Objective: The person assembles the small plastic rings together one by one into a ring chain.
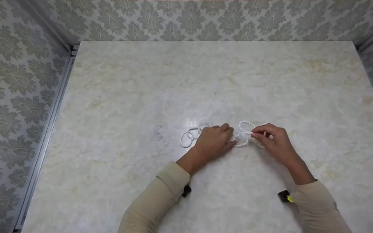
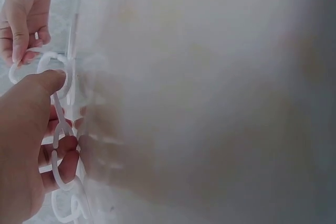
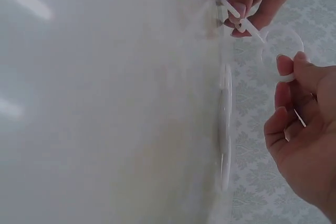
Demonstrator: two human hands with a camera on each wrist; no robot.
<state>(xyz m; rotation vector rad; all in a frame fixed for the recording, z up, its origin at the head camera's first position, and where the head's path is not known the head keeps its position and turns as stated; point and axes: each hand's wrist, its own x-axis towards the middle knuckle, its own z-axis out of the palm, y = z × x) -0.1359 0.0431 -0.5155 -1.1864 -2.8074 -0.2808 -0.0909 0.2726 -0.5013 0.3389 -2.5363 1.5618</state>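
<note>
Several white oval plastic rings, linked like a chain, run across the table under and between the hands. My left hand (image 1: 215, 139) lies over the chain's middle; its thumb and fingers grip the links (image 2: 59, 114). Out past the left hand's outer side, more linked rings (image 1: 186, 141) lie on the table. Thumb and index finger of my right hand (image 1: 275, 142) pinch the edge of one ring (image 3: 303, 43), which reaches toward the links at the left fingertips. Another white ring (image 1: 246, 122) rests on the table just behind the pinched one, and the right hand partly covers others.
A thin, clear E-shaped piece (image 1: 157, 133) lies left of the rings. Dark wrist cameras (image 1: 283, 196) stick out from both sleeves close over the tabletop (image 1: 173, 81). Patterned wall panels (image 1: 189, 19) stand along the table's back and sides.
</note>
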